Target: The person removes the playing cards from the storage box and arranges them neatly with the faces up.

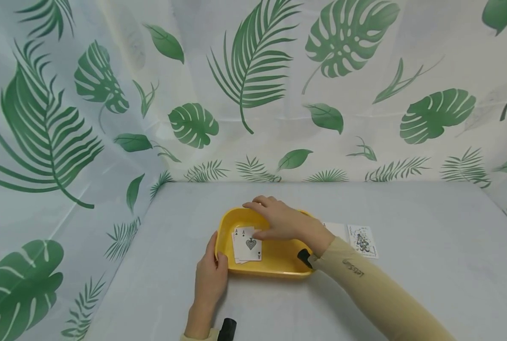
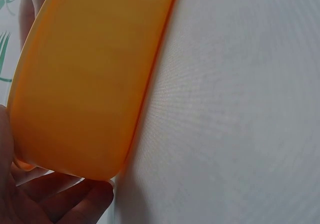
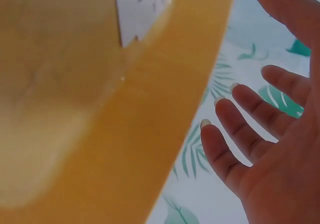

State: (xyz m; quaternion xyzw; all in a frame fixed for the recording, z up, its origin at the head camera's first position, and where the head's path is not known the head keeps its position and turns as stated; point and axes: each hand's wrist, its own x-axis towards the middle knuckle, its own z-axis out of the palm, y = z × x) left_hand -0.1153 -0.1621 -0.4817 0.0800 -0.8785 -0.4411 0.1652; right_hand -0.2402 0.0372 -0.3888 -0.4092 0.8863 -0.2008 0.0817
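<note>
A yellow plastic tub (image 1: pixel 274 271) stands on the table, its left end gripped by my left hand (image 1: pixel 210 274). In the left wrist view, the fingers (image 2: pixel 82 201) lie against the tub's outer corner. Several playing cards (image 1: pixel 248 245) lie overlapped face up inside at the left, an ace of spades on top. Over the tub's far side reaches my right hand (image 1: pixel 279 220), holding nothing. The right wrist view shows its fingers (image 3: pixel 240 129) spread and relaxed beside the tub's rim, with a card's corner (image 3: pixel 140 8) visible inside.
Right of the tub, a joker card (image 1: pixel 362 240) lies face up on the pale tablecloth (image 1: pixel 432 265). Beside it another card (image 1: pixel 335 229) is partly covered by the right forearm. Leaf-printed sheets (image 1: pixel 274 94) rise behind the table and at its left.
</note>
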